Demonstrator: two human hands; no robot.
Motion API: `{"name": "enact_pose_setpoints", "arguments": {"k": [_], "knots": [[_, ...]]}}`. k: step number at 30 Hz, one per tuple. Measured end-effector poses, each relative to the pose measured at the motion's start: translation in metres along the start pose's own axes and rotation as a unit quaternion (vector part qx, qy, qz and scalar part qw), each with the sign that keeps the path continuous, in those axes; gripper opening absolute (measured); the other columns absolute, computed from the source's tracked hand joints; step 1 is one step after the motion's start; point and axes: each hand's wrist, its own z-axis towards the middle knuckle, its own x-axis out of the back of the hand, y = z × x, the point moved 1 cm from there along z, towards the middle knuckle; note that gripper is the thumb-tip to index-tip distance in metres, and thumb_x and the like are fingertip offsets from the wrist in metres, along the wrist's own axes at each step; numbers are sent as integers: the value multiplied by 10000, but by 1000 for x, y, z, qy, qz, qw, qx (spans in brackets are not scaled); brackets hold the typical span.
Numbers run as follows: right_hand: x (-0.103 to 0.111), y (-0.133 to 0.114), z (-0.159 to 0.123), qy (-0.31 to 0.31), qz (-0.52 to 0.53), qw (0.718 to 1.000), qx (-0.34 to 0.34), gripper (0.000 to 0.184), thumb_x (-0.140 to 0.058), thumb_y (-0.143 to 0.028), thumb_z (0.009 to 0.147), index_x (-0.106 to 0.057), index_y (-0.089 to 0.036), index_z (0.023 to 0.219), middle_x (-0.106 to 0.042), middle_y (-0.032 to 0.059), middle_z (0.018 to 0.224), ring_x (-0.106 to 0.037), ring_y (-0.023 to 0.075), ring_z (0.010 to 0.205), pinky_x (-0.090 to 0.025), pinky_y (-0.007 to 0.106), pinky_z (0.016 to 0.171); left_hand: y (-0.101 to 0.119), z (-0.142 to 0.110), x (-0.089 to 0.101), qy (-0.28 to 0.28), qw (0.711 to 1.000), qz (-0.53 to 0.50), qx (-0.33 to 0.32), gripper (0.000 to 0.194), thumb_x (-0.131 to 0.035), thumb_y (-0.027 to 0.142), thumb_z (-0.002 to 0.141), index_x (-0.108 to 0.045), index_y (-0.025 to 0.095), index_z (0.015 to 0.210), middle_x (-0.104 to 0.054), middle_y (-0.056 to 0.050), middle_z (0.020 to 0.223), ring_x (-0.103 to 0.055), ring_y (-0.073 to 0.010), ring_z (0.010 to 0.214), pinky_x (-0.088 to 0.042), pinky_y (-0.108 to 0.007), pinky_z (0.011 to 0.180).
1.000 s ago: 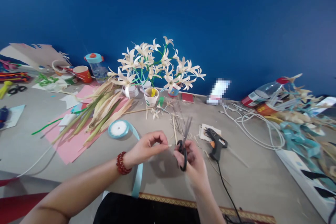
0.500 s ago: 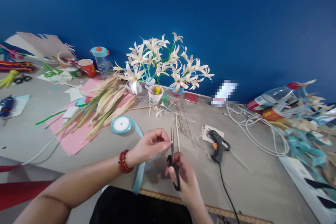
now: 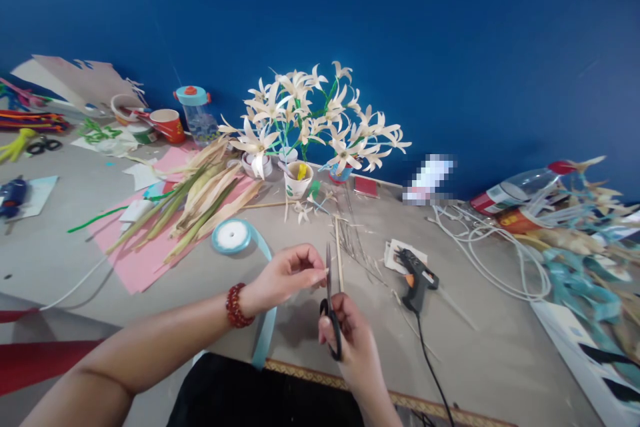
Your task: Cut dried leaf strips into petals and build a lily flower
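Observation:
My right hand (image 3: 356,340) is wrapped round the black handles of a pair of scissors (image 3: 329,320), whose blades point away from me and look nearly together. Just left of the blades, my left hand (image 3: 290,277) pinches a small pale piece (image 3: 326,271) between thumb and finger. It is too small to name, and the blades are at its edge. Blue ribbon (image 3: 265,340) runs under my left wrist from a spool (image 3: 231,236) on the table. Beyond my hands lie a thin wooden stick (image 3: 339,250) and a small cream flower (image 3: 302,212).
A black glue gun (image 3: 417,277) with its cord lies to the right, near a coiled white cable (image 3: 480,233). Cream flowers (image 3: 345,150) stand in cups by the blue wall. Dried corn husks (image 3: 200,203) rest on pink paper (image 3: 133,267). A plastic bottle (image 3: 530,181) leans at the far right.
The scissor blades have come together beside the pale piece. My right hand has shifted very slightly; my left hand keeps its pinch in about the same place.

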Motion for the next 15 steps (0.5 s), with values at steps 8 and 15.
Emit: {"name": "enact_pose_setpoints", "arguments": {"k": [8,15], "knots": [[14,4,-4,-43,10,999,5,408,-652,-588,789,-500,-209,780,-542,-26,610,-462,120,534,-348,222,503,0,1,4,-25,1000,10,-3,261,-718,352,793,-571,137,777,-561,0,690,-496,-90,616,-403,-220,607],[19,9,-4,-43,7,999,-16,416,-657,-595,776,-491,-214,761,-517,-45,552,-432,109,485,-340,214,480,4,2,4,-34,998,49,9,256,-716,340,793,-569,134,748,-529,6,684,-450,-84,608,-365,-208,584]]}}
